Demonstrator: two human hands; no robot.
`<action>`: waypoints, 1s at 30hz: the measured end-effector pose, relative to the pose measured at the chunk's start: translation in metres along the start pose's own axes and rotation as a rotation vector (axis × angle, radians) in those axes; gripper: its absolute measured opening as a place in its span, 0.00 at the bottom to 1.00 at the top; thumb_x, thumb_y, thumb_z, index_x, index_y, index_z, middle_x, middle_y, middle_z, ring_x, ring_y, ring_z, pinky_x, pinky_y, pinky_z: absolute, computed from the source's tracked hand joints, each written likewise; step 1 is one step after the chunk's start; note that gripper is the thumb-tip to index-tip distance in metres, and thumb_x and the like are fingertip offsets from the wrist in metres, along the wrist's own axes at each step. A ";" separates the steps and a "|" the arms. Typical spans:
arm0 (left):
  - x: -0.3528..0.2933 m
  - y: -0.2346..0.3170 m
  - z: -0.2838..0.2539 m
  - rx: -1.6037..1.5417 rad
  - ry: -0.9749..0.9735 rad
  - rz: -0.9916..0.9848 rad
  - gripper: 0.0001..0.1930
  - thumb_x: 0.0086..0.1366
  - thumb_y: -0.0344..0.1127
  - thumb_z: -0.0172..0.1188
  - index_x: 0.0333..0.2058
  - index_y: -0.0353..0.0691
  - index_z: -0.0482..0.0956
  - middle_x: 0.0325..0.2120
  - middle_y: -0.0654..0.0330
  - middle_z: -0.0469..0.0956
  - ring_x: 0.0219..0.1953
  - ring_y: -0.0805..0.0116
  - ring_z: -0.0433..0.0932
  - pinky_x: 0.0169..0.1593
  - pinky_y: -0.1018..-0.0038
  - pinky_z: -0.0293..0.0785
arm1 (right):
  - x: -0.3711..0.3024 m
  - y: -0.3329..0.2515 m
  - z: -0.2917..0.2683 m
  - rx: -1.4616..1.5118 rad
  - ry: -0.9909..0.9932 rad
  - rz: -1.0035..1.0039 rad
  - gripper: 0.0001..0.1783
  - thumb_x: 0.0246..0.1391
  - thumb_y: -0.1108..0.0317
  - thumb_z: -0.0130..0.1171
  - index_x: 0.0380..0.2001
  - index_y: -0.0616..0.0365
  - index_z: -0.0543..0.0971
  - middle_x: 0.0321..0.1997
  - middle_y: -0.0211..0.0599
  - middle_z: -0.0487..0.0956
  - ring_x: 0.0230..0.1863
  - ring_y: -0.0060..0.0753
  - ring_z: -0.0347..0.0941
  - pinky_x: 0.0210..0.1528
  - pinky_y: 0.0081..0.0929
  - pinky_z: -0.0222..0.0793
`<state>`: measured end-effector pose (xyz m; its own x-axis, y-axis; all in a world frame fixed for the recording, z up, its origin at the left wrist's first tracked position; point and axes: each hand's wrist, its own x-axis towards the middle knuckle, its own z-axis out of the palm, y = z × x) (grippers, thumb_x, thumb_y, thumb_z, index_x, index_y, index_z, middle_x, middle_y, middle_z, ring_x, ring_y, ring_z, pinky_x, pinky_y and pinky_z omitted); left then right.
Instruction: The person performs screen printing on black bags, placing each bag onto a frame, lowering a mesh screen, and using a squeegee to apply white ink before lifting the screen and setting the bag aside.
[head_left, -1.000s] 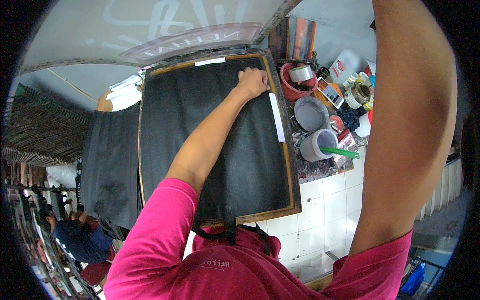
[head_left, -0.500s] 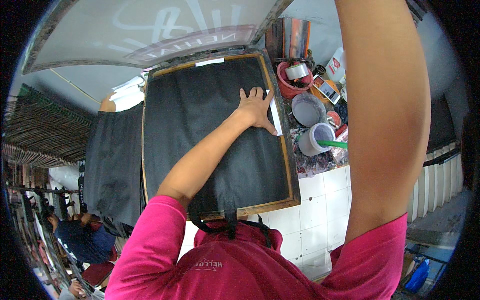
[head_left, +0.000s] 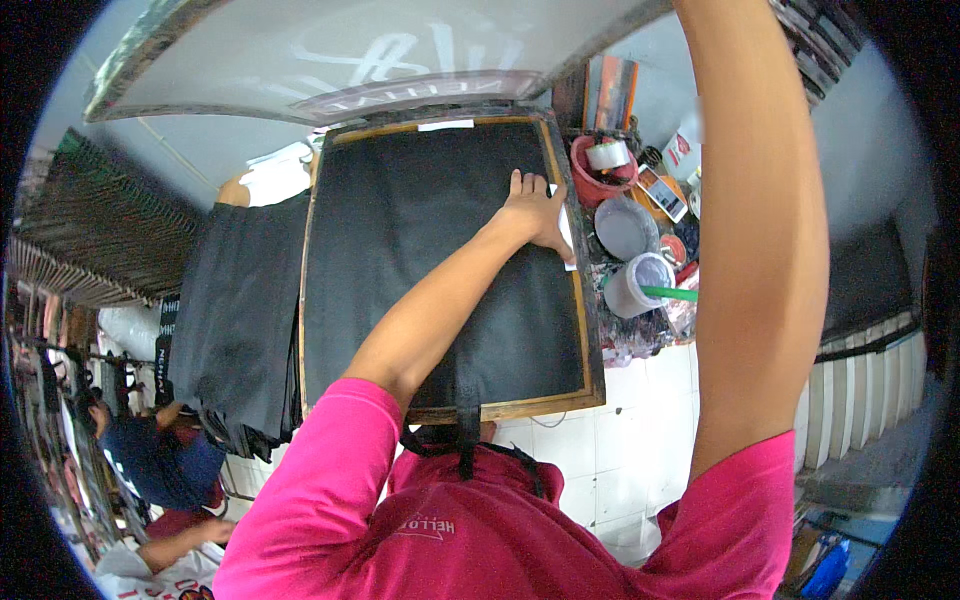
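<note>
A black cloth bag point(head_left: 430, 270) lies flat on a wooden-edged board point(head_left: 592, 340); its handles hang over the near edge. My left hand point(head_left: 535, 208) rests flat on the cloth near the board's right edge, fingers spread, beside a white strip point(head_left: 566, 228). My right arm point(head_left: 750, 220) rises up past the top of the picture toward a raised printing screen point(head_left: 350, 55) with a pale mesh. The right hand itself is out of view.
To the right of the board stand a red bowl with a tape roll point(head_left: 606, 162), a grey round lid point(head_left: 626, 226) and a cup with a green stick point(head_left: 640, 286). A pile of black bags point(head_left: 240, 300) hangs at the left. Other people sit at lower left point(head_left: 160, 460).
My left hand has slid from the board's far right corner toward me along the right edge and now lies flat with spread fingers. My right arm stays raised.
</note>
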<state>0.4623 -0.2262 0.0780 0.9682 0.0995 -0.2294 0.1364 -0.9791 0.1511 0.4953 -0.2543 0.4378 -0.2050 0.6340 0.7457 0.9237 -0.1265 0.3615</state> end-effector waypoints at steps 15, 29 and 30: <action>-0.411 -0.044 0.078 -2.072 0.311 -0.400 0.15 0.72 0.33 0.59 0.44 0.21 0.79 0.44 0.34 0.83 0.42 0.48 0.87 0.50 0.58 0.85 | -0.152 -0.134 0.010 0.645 -0.401 0.746 0.23 0.62 0.55 0.62 0.45 0.69 0.84 0.47 0.58 0.84 0.51 0.57 0.82 0.55 0.43 0.76; -0.403 -0.058 0.090 -2.225 -0.030 -0.890 0.23 0.78 0.43 0.52 0.53 0.22 0.75 0.49 0.39 0.82 0.52 0.52 0.83 0.54 0.63 0.81 | -0.137 -0.071 0.359 0.136 -0.875 0.523 0.42 0.53 0.52 0.70 0.67 0.57 0.69 0.67 0.49 0.74 0.69 0.54 0.68 0.70 0.55 0.60; -0.407 -0.065 0.085 -2.102 -0.091 -0.847 0.21 0.78 0.42 0.52 0.51 0.23 0.76 0.48 0.40 0.82 0.50 0.54 0.84 0.53 0.64 0.81 | -0.127 -0.071 0.355 0.167 -0.972 0.561 0.41 0.52 0.53 0.71 0.66 0.57 0.71 0.65 0.49 0.76 0.68 0.53 0.70 0.69 0.53 0.62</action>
<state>0.0409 -0.2179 0.0797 0.5879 0.1902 -0.7863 0.3928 0.7826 0.4830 0.5703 -0.0549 0.1186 0.5222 0.8528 0.0021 0.8526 -0.5221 -0.0208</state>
